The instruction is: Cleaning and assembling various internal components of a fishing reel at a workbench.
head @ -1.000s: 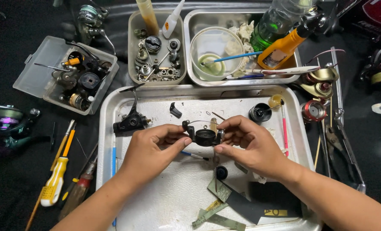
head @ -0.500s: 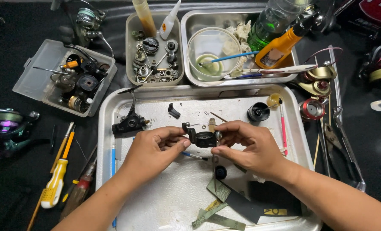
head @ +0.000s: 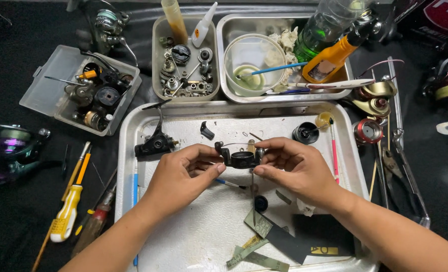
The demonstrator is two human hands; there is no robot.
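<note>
Matt scuffed metal tray (head: 133, 131) under a glossy black plastic reel part (head: 241, 159)

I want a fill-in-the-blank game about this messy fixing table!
1. Both hands, left hand and right hand, hold a small ____ metal reel part.
2. They work over a big silver metal ____.
3. The screwdriver with the yellow-and-white handle lies to the ____ of that.
4. A blue stick leans in the clear plastic ____.

Missing words: black; tray; left; cup

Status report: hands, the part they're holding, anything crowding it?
Left hand and right hand pinch small black reel part above metal tray. Nothing crowding.
</note>
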